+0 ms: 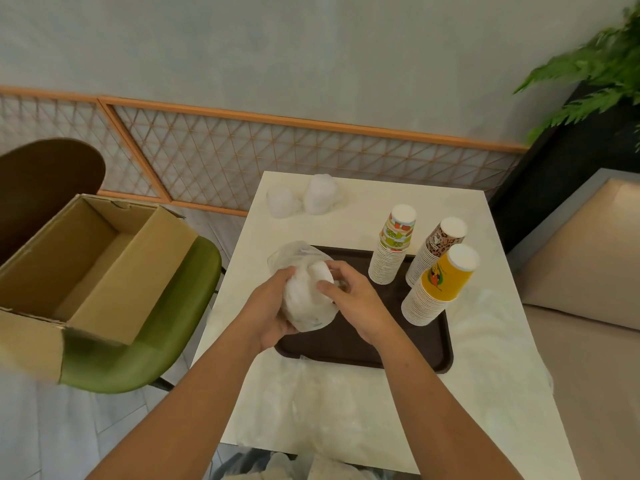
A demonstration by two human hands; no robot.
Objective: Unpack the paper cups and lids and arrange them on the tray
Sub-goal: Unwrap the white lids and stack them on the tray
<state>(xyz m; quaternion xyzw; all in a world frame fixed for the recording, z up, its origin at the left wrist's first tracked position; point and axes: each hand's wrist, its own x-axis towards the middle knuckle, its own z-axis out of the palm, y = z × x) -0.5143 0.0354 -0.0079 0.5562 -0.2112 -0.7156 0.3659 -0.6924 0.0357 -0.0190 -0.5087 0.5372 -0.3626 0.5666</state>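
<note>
**Lid bag held over the tray**

We've got both hands on it! Our left grip [273,306] is curled round the clear bag of white lids [306,308] from the left. Our right grip [349,299] has fingers bent over its top and thumb on its front. The bag sits over the left half of the brown tray [346,342]. At the tray's right stand 3 upturned cup stacks: fruit-print stack [391,251], leopard-print stack [433,249], yellow stack [438,285]. 2 more lid bags [282,202] lie at the far end of the desk [363,209].

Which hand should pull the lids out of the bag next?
Probably the right hand: its fingertips sit at the end of the lid stack, while the left hand grips the bag from beneath.
</note>
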